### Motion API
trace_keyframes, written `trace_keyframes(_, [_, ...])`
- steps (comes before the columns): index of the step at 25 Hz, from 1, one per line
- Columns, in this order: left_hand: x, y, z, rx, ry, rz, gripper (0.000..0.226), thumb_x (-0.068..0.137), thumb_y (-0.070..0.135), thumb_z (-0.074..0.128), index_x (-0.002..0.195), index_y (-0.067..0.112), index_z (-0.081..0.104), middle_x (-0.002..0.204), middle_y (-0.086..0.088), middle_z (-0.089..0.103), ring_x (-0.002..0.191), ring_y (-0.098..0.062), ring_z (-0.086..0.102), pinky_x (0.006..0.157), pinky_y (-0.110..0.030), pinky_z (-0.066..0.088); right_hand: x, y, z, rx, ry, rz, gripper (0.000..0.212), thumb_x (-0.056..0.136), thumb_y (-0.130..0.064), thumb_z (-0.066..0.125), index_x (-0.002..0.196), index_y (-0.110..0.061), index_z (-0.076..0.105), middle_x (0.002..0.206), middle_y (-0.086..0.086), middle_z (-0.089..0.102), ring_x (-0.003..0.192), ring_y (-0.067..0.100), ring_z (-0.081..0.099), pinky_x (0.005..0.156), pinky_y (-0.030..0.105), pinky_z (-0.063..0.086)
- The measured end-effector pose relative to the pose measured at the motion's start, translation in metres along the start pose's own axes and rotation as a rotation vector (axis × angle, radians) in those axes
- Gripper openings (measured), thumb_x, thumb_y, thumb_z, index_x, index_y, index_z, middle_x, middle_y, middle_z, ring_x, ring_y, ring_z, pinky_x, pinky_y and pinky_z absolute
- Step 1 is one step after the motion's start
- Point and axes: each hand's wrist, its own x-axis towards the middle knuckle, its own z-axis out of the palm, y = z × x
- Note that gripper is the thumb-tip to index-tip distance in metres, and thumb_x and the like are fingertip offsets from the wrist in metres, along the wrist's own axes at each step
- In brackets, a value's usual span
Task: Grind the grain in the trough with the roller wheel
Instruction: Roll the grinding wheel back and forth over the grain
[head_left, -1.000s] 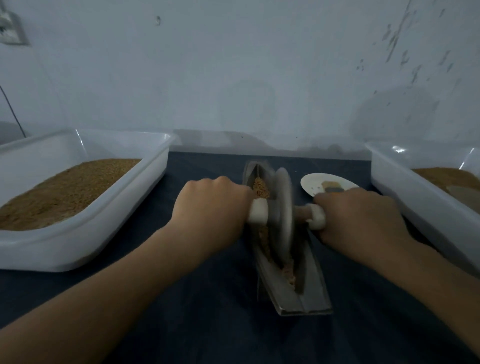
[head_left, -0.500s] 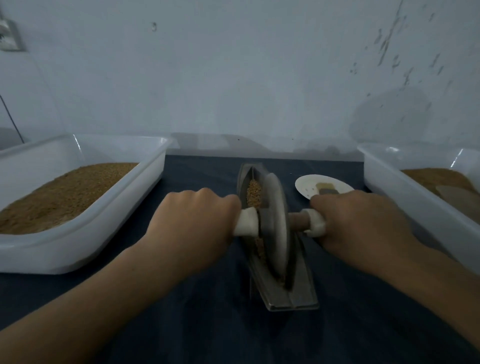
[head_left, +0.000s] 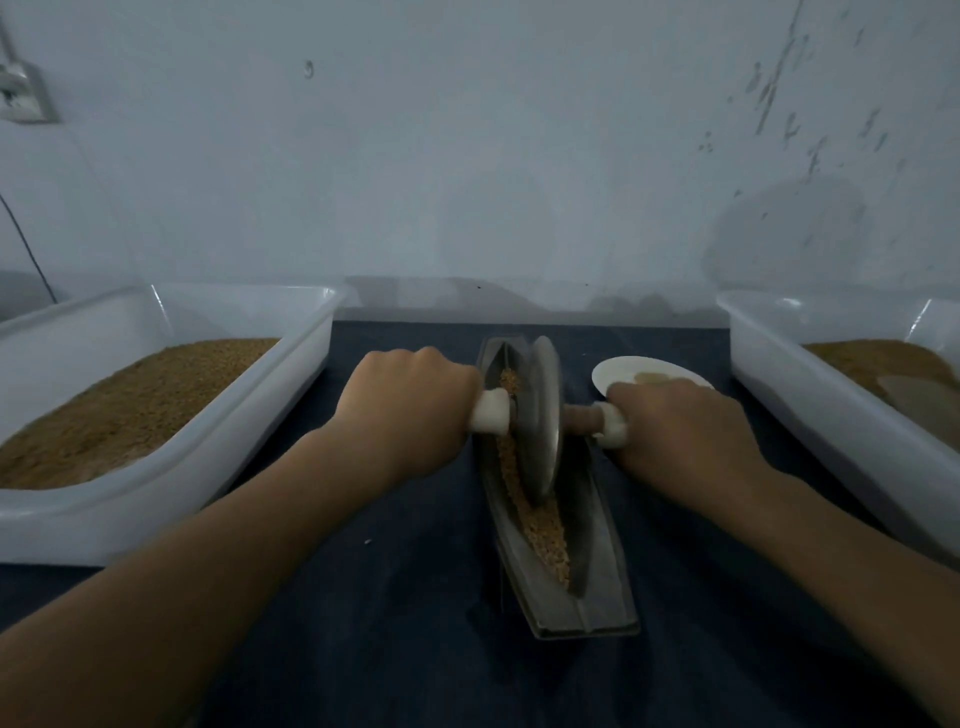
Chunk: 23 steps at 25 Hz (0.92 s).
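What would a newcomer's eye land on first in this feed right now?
The metal roller wheel stands in the narrow trough at centre, with the left hand and right hand gripping its handles on either side. A strip of tan grain lies along the trough. The left tub and right tub, white and holding brown grain, flank it.

Dim, scuffed white wall (head_left: 467, 156)

Only 2 bare forearms and hands are in view: the left hand (head_left: 410, 410) and the right hand (head_left: 680, 436), each uncovered from knuckles to the near edge. Dim light blurs finer detail.
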Motion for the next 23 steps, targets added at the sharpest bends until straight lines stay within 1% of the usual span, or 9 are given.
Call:
trace_keyframes(3, [-0.005,0.005,-0.006,0.052,0.021,0.07,0.031,0.075,0.031,0.071,0.076,0.03,0.041,0.06,0.007,0.025,0.044,-0.013,0.019,0.043,-0.026,0.012,-0.008,-0.001,-0.004,0.009,-0.042,-0.065,0.03,0.085,-0.041,0.065,0.071,-0.033,0.04,0.069,-0.008,0.052,0.064,0.019,0.05,0.047,0.028,0.029])
trace_keyframes(5, [0.005,0.008,-0.004,0.025,-0.037,0.037,0.02,0.08,0.03,0.068,0.083,0.028,0.049,0.063,0.006,0.028,0.047,-0.015,0.024,0.044,-0.029,0.019,0.004,-0.009,-0.004,0.016,-0.096,-0.034,0.037,0.087,-0.04,0.062,0.068,-0.029,0.032,0.073,-0.005,0.052,0.068,0.021,0.053,0.053,0.031,0.038])
trace_keyframes(8, [0.021,0.002,-0.001,-0.043,-0.126,-0.034,0.011,0.087,0.031,0.062,0.097,0.028,0.058,0.073,0.005,0.037,0.06,-0.019,0.039,0.055,-0.036,0.034,0.026,-0.011,-0.004,0.01,-0.11,-0.001,0.032,0.087,-0.036,0.063,0.07,-0.028,0.037,0.079,-0.004,0.055,0.071,0.019,0.054,0.054,0.03,0.036])
trace_keyframes(11, [0.017,0.0,-0.004,-0.089,-0.157,-0.053,0.009,0.089,0.035,0.06,0.095,0.03,0.056,0.073,0.007,0.037,0.061,-0.017,0.04,0.058,-0.035,0.034,0.024,-0.01,-0.009,0.017,-0.145,0.006,0.029,0.089,-0.039,0.062,0.073,-0.03,0.039,0.082,-0.006,0.056,0.074,0.019,0.056,0.055,0.031,0.041])
trace_keyframes(12, [0.007,0.001,-0.006,-0.096,-0.142,-0.052,0.011,0.089,0.037,0.061,0.089,0.03,0.052,0.07,0.008,0.035,0.057,-0.015,0.036,0.055,-0.033,0.032,0.018,-0.009,-0.012,-0.008,-0.125,-0.005,0.033,0.088,-0.04,0.061,0.072,-0.03,0.034,0.078,-0.007,0.054,0.07,0.018,0.053,0.053,0.03,0.039])
trace_keyframes(15, [-0.039,0.007,-0.016,-0.046,-0.022,-0.028,0.039,0.079,0.041,0.07,0.074,0.032,0.032,0.059,0.01,0.032,0.046,-0.008,0.026,0.045,-0.025,0.016,-0.014,-0.003,-0.023,-0.04,0.029,-0.133,0.031,0.078,-0.041,0.06,0.07,-0.032,0.032,0.063,-0.008,0.048,0.056,0.017,0.042,0.046,0.025,0.029])
trace_keyframes(18, [-0.053,0.007,-0.023,-0.026,0.021,-0.037,0.053,0.065,0.039,0.08,0.069,0.032,0.028,0.052,0.011,0.028,0.039,-0.007,0.022,0.044,-0.02,0.01,-0.027,0.004,-0.029,0.011,0.114,-0.199,0.018,0.071,-0.047,0.046,0.067,-0.032,0.038,0.056,-0.009,0.042,0.046,0.02,0.04,0.044,0.025,0.032])
trace_keyframes(21, [-0.028,0.01,-0.005,-0.031,-0.052,-0.153,0.034,0.084,0.037,0.066,0.073,0.029,0.034,0.061,0.008,0.03,0.047,-0.011,0.025,0.046,-0.028,0.022,0.0,-0.004,-0.019,-0.105,0.076,-0.109,0.025,0.075,-0.041,0.06,0.064,-0.027,0.042,0.058,-0.011,0.037,0.049,0.015,0.038,0.046,0.021,0.021])
trace_keyframes(23, [0.009,0.007,0.002,-0.039,-0.066,-0.182,0.008,0.09,0.029,0.059,0.085,0.024,0.054,0.068,0.004,0.04,0.055,-0.017,0.039,0.054,-0.033,0.033,0.03,-0.008,-0.007,-0.056,-0.072,0.012,0.023,0.086,-0.039,0.063,0.072,-0.028,0.049,0.07,-0.01,0.05,0.06,0.015,0.047,0.048,0.025,0.021])
